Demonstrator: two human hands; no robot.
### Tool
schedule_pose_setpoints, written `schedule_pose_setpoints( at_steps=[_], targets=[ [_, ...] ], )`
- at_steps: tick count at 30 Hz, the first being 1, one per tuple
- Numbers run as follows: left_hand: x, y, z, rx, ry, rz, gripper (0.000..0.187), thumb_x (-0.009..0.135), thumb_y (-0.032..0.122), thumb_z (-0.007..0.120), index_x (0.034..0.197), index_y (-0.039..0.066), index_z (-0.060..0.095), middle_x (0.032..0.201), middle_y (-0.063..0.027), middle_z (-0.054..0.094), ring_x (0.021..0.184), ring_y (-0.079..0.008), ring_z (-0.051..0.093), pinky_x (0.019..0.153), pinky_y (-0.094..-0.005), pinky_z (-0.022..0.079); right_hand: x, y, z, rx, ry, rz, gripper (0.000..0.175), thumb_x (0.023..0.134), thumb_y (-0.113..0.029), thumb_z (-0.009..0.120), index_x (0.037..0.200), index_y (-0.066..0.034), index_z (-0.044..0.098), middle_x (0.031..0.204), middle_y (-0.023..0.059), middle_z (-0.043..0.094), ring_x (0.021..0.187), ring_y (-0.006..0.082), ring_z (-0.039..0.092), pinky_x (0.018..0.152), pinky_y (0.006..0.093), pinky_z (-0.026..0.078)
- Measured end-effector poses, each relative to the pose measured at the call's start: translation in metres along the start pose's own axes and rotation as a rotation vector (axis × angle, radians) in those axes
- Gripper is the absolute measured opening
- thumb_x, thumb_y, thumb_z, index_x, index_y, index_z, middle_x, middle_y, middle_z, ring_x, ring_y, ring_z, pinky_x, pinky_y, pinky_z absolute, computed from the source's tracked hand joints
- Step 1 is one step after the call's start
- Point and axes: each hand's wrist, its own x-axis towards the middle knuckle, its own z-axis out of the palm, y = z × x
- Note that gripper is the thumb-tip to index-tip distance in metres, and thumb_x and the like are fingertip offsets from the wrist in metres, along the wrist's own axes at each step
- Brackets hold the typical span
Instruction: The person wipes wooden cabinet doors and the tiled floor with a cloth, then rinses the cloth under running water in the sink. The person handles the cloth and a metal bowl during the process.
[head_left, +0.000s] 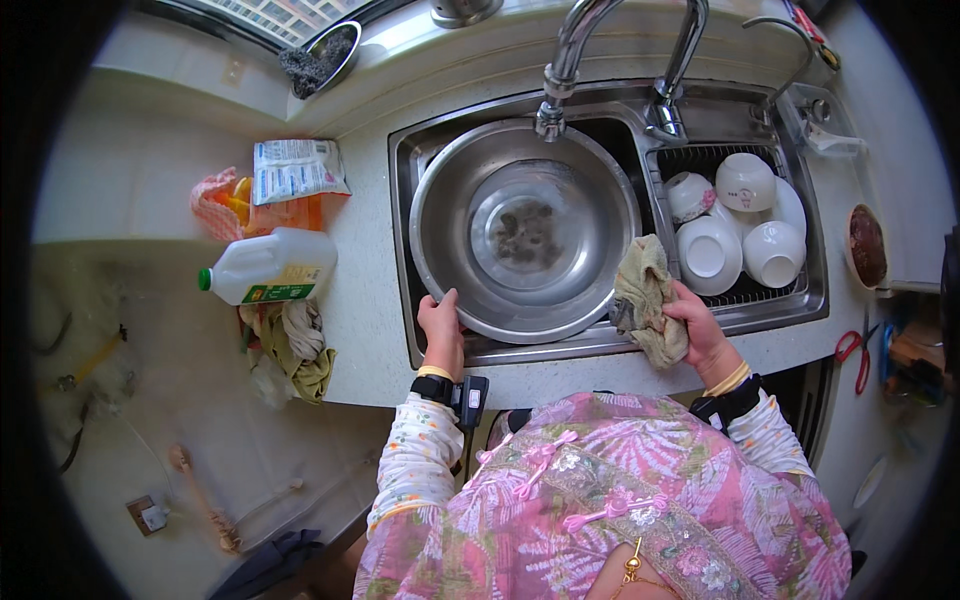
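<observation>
A large stainless steel basin (457, 187) rests in the left bowl of a steel sink (399, 247), under the chrome faucet (551, 120). Its bottom is wet, with dark patches in the middle. My left hand (442, 330) grips the basin's near left rim, thumb on top. In my right hand (697, 326) is a crumpled, stained greenish cloth (651, 304), hanging over the basin's right rim. White bowls (705, 255), some upside down, stand in a wire rack (664, 217) in the right bowl of the sink.
Left on the counter lie a white plastic jug with a green cap (277, 266), a printed packet (296, 171) and bunched rags (300, 341). A metal bowl with steel wool (337, 56) is on the windowsill. Red-handled scissors (862, 352) and a brown oval item (866, 244) lie at right.
</observation>
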Motion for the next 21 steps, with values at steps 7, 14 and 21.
schedule_pose_setpoints(
  at_steps=[7,14,21],
  targets=[
    [-0.021,0.030,0.011,-0.162,-0.012,0.271,0.012,0.073,-0.001,0.058,0.084,0.000,0.057,0.079,-0.0040,0.062,0.067,-0.0121,0.056,0.062,-0.0257,0.046,-0.002,-0.002,-0.018,-0.014,0.022,0.006,0.056,0.076,-0.002,0.042,0.131,0.0011,0.032,0.120,0.0165,0.050,0.107,0.0272,0.054,0.092,0.0383,0.044],
    [-0.048,0.065,0.022,-0.166,-0.095,0.391,0.010,0.071,-0.004,0.050,0.077,0.001,0.056,0.071,-0.0008,0.059,0.060,-0.0074,0.051,0.055,-0.0218,0.042,-0.007,0.004,-0.018,-0.002,0.032,0.006,0.057,0.076,0.000,0.041,0.131,0.0009,0.032,0.122,0.0160,0.049,0.108,0.0270,0.053,0.093,0.0383,0.043],
    [-0.063,0.092,0.028,-0.131,-0.158,0.564,0.007,0.072,-0.004,0.049,0.072,0.002,0.053,0.067,0.0028,0.055,0.058,-0.0036,0.045,0.051,-0.0192,0.037,-0.015,0.011,-0.013,-0.024,0.018,-0.035,0.059,0.074,-0.001,0.041,0.132,0.0011,0.032,0.123,0.0157,0.049,0.109,0.0270,0.052,0.095,0.0385,0.042]
  ],
)
